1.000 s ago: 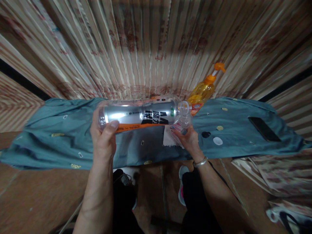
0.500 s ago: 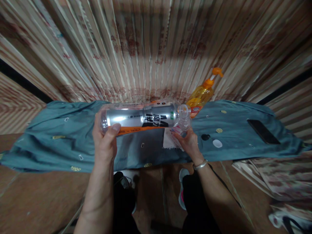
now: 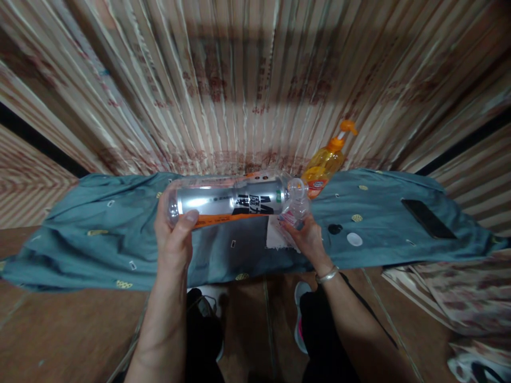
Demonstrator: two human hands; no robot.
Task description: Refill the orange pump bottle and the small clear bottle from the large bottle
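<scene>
My left hand is closed around the base end of a large clear plastic bottle with a silver, black and orange label. That bottle lies almost level in the air, its uncapped neck pointing right. My right hand grips a smaller clear plastic bottle with a pinkish label, tilted beneath the large bottle's neck. The two mouths are close together; whether they touch I cannot tell. Any liquid passing between them is not visible. Below the small bottle a white paper or cloth piece lies on the teal cloth.
Behind my right hand stands an orange pump bottle of yellow liquid. A small black item, a white round disc and a dark phone lie to the right. A pleated curtain hangs behind the cloth-covered surface.
Both hands keep their holds on the two bottles, with hardly any movement between them. The whole view has shifted slightly, so the surface and bottles appear a little lower.
</scene>
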